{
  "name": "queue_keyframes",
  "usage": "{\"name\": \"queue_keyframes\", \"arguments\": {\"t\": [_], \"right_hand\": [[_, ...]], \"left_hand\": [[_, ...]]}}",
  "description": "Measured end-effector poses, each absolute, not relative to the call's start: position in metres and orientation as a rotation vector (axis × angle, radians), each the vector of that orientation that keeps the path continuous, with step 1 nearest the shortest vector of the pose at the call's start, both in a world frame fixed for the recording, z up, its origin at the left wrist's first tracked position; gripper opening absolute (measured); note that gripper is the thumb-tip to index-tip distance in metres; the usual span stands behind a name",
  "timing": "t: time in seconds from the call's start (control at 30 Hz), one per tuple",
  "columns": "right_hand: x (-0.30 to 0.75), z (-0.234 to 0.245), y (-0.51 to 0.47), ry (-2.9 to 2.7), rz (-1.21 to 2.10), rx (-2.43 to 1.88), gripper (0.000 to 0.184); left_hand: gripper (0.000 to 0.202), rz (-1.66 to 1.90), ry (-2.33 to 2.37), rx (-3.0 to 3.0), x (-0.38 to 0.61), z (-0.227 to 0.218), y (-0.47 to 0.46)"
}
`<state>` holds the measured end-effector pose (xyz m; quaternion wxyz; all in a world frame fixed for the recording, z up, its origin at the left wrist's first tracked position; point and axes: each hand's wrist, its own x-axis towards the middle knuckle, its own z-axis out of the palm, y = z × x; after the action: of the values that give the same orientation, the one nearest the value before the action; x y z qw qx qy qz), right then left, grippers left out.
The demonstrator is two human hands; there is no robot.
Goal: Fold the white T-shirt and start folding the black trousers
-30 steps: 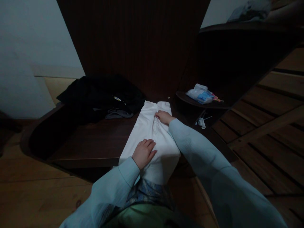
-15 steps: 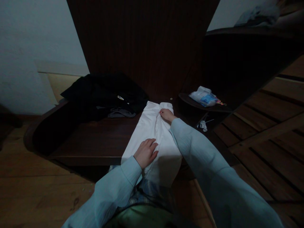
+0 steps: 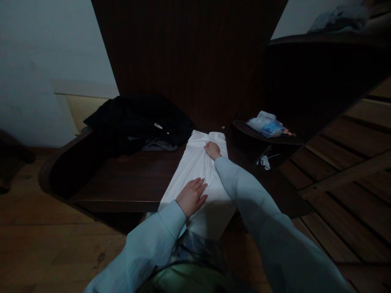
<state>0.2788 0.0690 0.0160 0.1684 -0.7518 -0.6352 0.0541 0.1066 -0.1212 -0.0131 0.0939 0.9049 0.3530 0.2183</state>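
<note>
White trousers (image 3: 183, 171) lie lengthwise over the dark wooden bench, their waistband at the far end and the near part hanging over the front edge toward my lap. My right hand (image 3: 213, 150) is closed on the cloth just below the waistband, along the centre seam; its fingertips are partly hidden. Nearer to me, my left hand (image 3: 192, 197) rests flat on the trousers with its fingers stretched out, close to creases running down the middle.
Black clothing (image 3: 137, 118) and a folded grey cloth (image 3: 159, 145) are heaped on the bench (image 3: 122, 175) at the left. On a small side shelf (image 3: 275, 139) at the right sits a plastic packet (image 3: 266, 125), with crumpled white paper (image 3: 264, 162) below. Wooden slats (image 3: 351, 162) stretch along the right.
My right hand has shifted slightly left across the trousers near the waistband, its fingers more curled. The left hand stays flat on the cloth. The camera view has turned slightly left.
</note>
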Motion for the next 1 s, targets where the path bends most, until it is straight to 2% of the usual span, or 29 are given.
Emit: {"name": "queue_keyframes", "arguments": {"t": [0.13, 0.27, 0.4, 0.5, 0.63, 0.73, 0.87, 1.0], "right_hand": [[0.271, 0.021, 0.056, -1.782, 0.075, -2.119, 0.037], [0.261, 0.02, 0.03, -2.015, -0.069, -1.811, 0.052], [0.252, 0.003, 0.004, -2.305, 0.147, -1.754, 0.054], [0.251, -0.001, -0.001, -2.309, 0.319, -1.81, 0.056], [0.268, 0.009, -0.004, -2.217, 0.481, -1.649, 0.051], [0.291, 0.018, -0.029, -2.074, 0.351, -1.609, 0.048], [0.302, 0.015, -0.102, -2.186, 0.005, -1.737, 0.053], [0.283, -0.005, -0.164, -2.28, -0.156, -1.792, 0.05]], "left_hand": [[0.039, 0.635, 1.041, 2.692, 0.107, -0.015, -0.12], [0.038, 0.635, 1.038, 2.677, 0.106, -0.013, -0.12], [0.038, 0.618, 1.04, 2.662, 0.109, -0.01, -0.122], [0.04, 0.635, 1.016, 2.623, 0.107, -0.007, -0.122], [0.041, 0.732, 0.915, 2.481, 0.086, -0.002, -0.116], [0.035, 0.713, 0.941, 2.472, 0.059, 0.004, -0.109], [0.029, 0.438, 0.895, 2.644, 0.043, 0.01, -0.111], [0.038, 0.207, 1.018, 2.809, 0.06, 0.014, -0.124]]}}
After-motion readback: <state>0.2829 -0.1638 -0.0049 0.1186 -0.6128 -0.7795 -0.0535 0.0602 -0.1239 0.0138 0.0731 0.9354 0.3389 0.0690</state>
